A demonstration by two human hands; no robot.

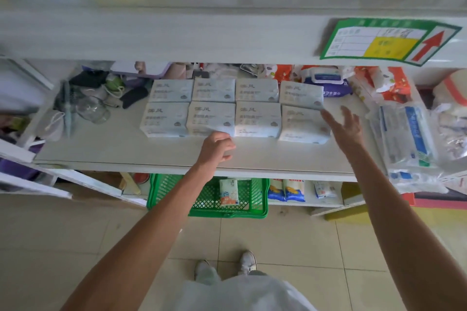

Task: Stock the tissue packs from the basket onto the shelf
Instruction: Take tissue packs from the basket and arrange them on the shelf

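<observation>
Several pale blue tissue packs (212,118) lie in two rows on the white middle shelf (126,149). My left hand (217,148) hovers with curled fingers, holding nothing, just in front of the second pack of the front row. My right hand (345,126) is spread, fingers apart, beside the rightmost front pack (303,126), apparently touching its right edge. Below the shelf stands a green plastic basket (255,209) on the floor, with one small colourful pack (228,190) upright in it.
Clutter of jars and bags (88,103) fills the shelf's left end. Wet-wipe packs (328,83) and bagged goods (409,134) crowd the back and right. An upper shelf with a green price label (384,40) overhangs. Small packets (293,189) sit on the lowest shelf.
</observation>
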